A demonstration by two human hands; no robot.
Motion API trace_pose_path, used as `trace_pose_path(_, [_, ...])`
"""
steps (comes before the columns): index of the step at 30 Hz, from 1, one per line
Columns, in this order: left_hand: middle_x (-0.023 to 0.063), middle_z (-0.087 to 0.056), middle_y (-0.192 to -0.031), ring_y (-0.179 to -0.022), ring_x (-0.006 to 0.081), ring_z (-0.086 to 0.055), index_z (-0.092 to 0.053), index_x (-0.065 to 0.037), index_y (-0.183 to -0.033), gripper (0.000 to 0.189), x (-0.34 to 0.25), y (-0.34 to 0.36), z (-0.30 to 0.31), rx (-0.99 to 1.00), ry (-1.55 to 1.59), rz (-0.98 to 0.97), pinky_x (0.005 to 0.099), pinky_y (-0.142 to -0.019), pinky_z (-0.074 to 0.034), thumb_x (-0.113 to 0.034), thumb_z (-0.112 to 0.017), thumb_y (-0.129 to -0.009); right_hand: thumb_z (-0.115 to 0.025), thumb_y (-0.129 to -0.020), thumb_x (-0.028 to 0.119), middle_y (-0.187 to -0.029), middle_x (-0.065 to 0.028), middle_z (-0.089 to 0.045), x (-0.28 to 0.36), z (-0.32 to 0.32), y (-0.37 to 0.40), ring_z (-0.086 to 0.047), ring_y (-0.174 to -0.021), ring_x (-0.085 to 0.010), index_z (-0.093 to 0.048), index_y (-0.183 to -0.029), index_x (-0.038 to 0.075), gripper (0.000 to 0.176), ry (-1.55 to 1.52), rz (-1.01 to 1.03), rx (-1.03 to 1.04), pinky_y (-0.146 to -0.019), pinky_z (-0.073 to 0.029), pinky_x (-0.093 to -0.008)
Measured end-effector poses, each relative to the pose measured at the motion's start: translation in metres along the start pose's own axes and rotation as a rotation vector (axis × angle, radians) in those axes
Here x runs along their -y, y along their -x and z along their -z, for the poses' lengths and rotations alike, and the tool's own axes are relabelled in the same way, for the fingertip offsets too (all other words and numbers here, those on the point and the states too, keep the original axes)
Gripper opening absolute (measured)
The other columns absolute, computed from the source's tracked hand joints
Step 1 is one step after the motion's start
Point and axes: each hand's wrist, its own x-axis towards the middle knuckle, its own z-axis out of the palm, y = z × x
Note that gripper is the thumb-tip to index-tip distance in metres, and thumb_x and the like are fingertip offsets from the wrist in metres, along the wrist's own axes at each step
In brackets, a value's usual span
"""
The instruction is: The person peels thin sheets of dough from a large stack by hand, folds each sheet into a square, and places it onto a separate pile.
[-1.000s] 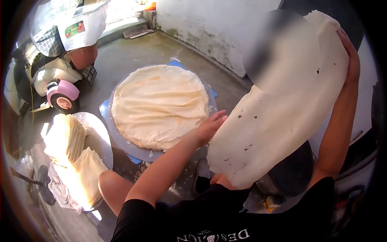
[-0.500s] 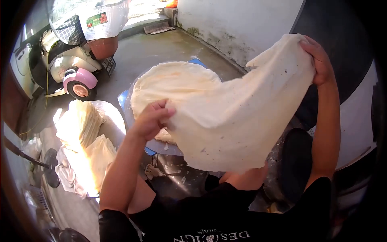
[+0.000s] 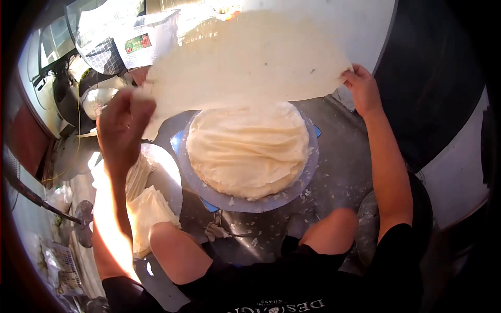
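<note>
A large, thin, cream-coloured sheet of dough hangs spread out between my two raised hands. My left hand pinches its left edge, and my right hand grips the right edge between thumb and fingers. A few dark specks show on the sheet. Below it, apart from the sheet, a round stack of similar wrinkled sheets lies on a round grey board. The far edge of the stack is partly hidden behind the raised sheet.
Folded sheets rest at the left beside a pale round board. Further back stand a white basket and a vehicle. Flakes litter the grey floor. A dark round panel rises at the right.
Both hands have moved the sheet up and away, stretching it wide above the stack. My left hand has gone left and up; the right hand has moved left and slightly down. The view has shifted.
</note>
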Motion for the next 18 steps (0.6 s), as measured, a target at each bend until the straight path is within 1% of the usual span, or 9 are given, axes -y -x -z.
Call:
trace_pose_path(1, [0.0026, -0.066, -0.085, -0.075, 0.01, -0.061, -0.067, -0.002, -0.099, 0.013, -0.003, 0.034, -0.009, -0.029, -0.111, -0.025, 0.0242, -0.067, -0.046, -0.005, -0.072, -0.088, -0.064, -0.093, 0.009, -0.095, -0.002, -0.069, -0.018, 0.01, 0.02, -0.063, -0.092, -0.011, -0.067, -0.104, 0.003, 0.013, 0.112, -0.03, 0.022, -0.089, -0.046, -0.0253])
trace_pose_path(2, [0.0058, -0.065, -0.08, -0.07, 0.0155, -0.063, -0.067, -0.003, -0.092, 0.013, -0.003, 0.056, -0.014, 0.08, -0.236, -0.225, 0.028, -0.065, -0.048, 0.0, -0.075, -0.082, -0.064, -0.092, 0.007, -0.094, -0.0017, -0.069, -0.043, 0.023, 0.038, -0.062, -0.09, -0.0096, -0.067, -0.103, 0.003, 0.012, 0.226, -0.057, 0.05, -0.087, -0.046, -0.025])
trace_pose_path(4, [0.0107, -0.066, -0.081, -0.069, 0.026, -0.066, -0.067, -0.005, -0.089, 0.018, 0.02, 0.11, -0.034, 0.262, -0.167, -0.166, 0.0338, -0.062, -0.05, 0.001, -0.078, -0.076, -0.065, -0.089, 0.001, -0.093, -0.0018, -0.07, -0.102, 0.046, 0.077, -0.062, -0.089, -0.0085, -0.067, -0.101, 0.003, 0.013, 0.417, -0.141, 0.122, -0.085, -0.049, -0.0254])
trace_pose_path(7, [0.0069, -0.064, -0.079, -0.07, 0.0264, -0.065, -0.067, -0.009, -0.086, 0.013, 0.054, 0.169, -0.061, 0.399, -0.177, -0.09, 0.0357, -0.061, -0.051, -0.002, -0.074, -0.078, -0.065, -0.086, -0.001, -0.094, -0.0021, -0.072, -0.17, 0.057, 0.134, -0.063, -0.09, -0.0083, -0.067, -0.09, 0.002, 0.005, 0.592, -0.242, 0.185, -0.083, -0.05, -0.0261])
trace_pose_path(8, [0.006, -0.063, -0.08, -0.072, 0.026, -0.065, -0.066, -0.01, -0.086, 0.01, 0.065, 0.182, -0.067, 0.561, -0.253, -0.111, 0.0362, -0.062, -0.052, -0.005, -0.072, -0.079, -0.065, -0.085, -0.001, -0.094, -0.0031, -0.073, -0.182, 0.061, 0.148, -0.064, -0.091, -0.0094, -0.067, -0.086, 0.002, 0.003, 0.71, -0.227, 0.226, -0.083, -0.05, -0.0267])
trace_pose_path(9, [0.0052, -0.063, -0.082, -0.075, 0.0256, -0.065, -0.064, -0.01, -0.086, 0.008, 0.066, 0.19, -0.069, 0.728, -0.328, -0.131, 0.0367, -0.062, -0.053, -0.009, -0.07, -0.08, -0.065, -0.085, -0.001, -0.094, -0.0031, -0.073, -0.187, 0.065, 0.16, -0.064, -0.091, -0.0094, -0.067, -0.086, 0.002, 0.003, 0.71, -0.24, 0.228, -0.083, -0.05, -0.0267])
trace_pose_path(13, [0.0023, -0.064, -0.084, -0.081, 0.0259, -0.067, -0.066, -0.013, -0.085, 0.011, 0.064, 0.202, -0.07, 0.962, -0.369, -0.1, 0.036, -0.068, -0.054, -0.009, -0.071, -0.076, -0.067, -0.074, -0.004, -0.09, -0.0083, -0.073, -0.194, 0.074, 0.176, -0.068, -0.089, -0.0205, -0.065, -0.079, 0.004, 0.009, 0.832, -0.162, 0.303, -0.083, -0.052, -0.0329])
trace_pose_path(15, [0.0043, -0.062, -0.092, -0.087, 0.0258, -0.065, -0.063, -0.012, -0.092, 0.009, 0.067, 0.203, -0.067, 1.135, -0.378, -0.132, 0.0372, -0.066, -0.054, -0.013, -0.067, -0.083, -0.068, -0.073, -0.002, -0.089, -0.0081, -0.073, -0.186, 0.079, 0.176, -0.068, -0.088, -0.0226, -0.064, -0.077, 0.004, 0.008, 0.934, -0.095, 0.427, -0.082, -0.052, -0.0343])
trace_pose_path(18, [0.005, -0.064, -0.088, -0.081, 0.0244, -0.066, -0.065, -0.008, -0.093, 0.011, 0.057, 0.184, -0.061, 1.088, -0.267, 0.019, 0.036, -0.066, -0.053, -0.016, -0.068, -0.086, -0.072, -0.073, 0.005, -0.082, -0.0071, -0.072, -0.172, 0.08, 0.172, -0.067, -0.082, -0.0207, -0.066, -0.075, 0.003, 0.007, 0.879, -0.091, 0.472, -0.075, -0.051, -0.033])
